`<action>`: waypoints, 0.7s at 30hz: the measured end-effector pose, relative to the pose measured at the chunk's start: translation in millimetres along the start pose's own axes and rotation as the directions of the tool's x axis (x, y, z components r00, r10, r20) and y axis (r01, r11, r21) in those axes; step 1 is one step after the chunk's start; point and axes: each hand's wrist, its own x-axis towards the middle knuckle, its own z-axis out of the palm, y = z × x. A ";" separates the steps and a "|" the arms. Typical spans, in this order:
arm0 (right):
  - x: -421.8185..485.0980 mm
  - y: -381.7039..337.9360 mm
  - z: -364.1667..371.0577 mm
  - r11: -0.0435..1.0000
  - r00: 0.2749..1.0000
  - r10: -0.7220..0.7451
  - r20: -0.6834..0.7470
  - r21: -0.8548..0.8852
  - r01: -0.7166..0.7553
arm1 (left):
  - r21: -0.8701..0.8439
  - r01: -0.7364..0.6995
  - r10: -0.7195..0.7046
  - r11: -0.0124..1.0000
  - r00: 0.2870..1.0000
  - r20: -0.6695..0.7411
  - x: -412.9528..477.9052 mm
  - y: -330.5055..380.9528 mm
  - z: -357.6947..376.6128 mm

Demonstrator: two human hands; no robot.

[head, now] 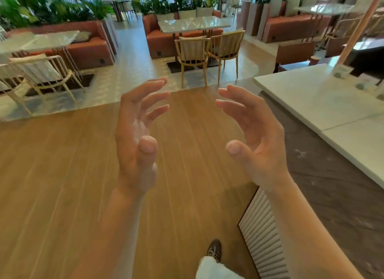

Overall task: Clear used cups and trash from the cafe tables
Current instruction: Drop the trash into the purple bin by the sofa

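No used cup or trash shows anywhere in view, so we can point to neither. The likeliest places for them are the middle table [193, 23] and the left table [41, 40], both well ahead across the room. Their tops are pale with glare and blurred, and we cannot tell what lies on them. The left hand [135, 137] and right hand [256, 137] are raised before the camera, palms turned toward each other, fingers spread and loosely curled, holding nothing and apart from one another. We judge both are kept free because no pickup has begun. A shoe [215, 249] on the wooden floor [62, 174] suggests an approach on foot. Two chairs [193, 50] stand at the middle table's near side and may hinder reach. A white counter [307, 97] lies to the right
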 end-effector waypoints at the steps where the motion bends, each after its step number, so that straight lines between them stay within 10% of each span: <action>1: 19.7 18.1 -3.4 1.000 1.000 -0.010 -0.005 0.006 0.010 | 0.007 0.000 0.000 1.000 1.000 0.009 24.1 -12.2 2.4; 21: 320.6 319.4 -63.3 0.999 1.000 0.013 -0.023 -0.046 -0.014 | -0.060 -0.032 0.033 0.998 0.999 0.013 327.3 -340.0 41.7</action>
